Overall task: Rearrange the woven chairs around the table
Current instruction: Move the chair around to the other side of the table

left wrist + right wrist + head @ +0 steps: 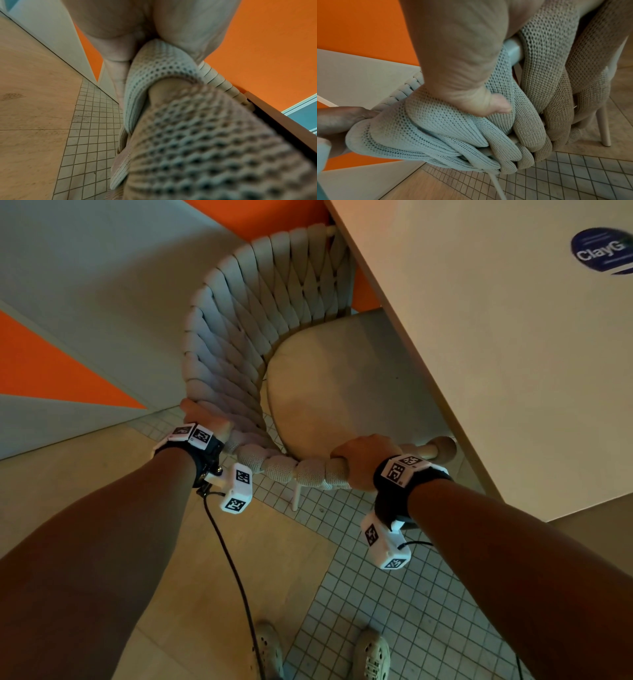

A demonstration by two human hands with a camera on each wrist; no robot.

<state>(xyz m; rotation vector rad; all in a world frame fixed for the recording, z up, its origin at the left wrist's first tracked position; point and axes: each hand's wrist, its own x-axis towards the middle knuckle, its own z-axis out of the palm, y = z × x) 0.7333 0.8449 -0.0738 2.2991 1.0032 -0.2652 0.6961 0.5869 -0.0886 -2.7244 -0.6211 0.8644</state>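
A pale woven chair (pixel 239 330) with a beige seat cushion (pixel 329 385) stands partly tucked under the white table (pixel 496 354). My left hand (pixel 205 422) grips the chair's woven back rim at the lower left. My right hand (pixel 363 460) is wrapped round the rim near its bare wooden end (pixel 442 448). In the left wrist view my left hand (pixel 120 44) curls over the mesh rope (pixel 197 142) of the rim. In the right wrist view my right hand (pixel 458 65) clamps the woven rope (pixel 453 135), and my other hand (pixel 335 121) shows at the left.
An orange and white wall (pixel 85 302) stands close behind the chair on the left. The floor has small grey tiles (pixel 394 611) beside larger beige slabs (pixel 85 474). My shoes (pixel 373 655) are at the bottom. A round blue sticker (pixel 603 249) lies on the table.
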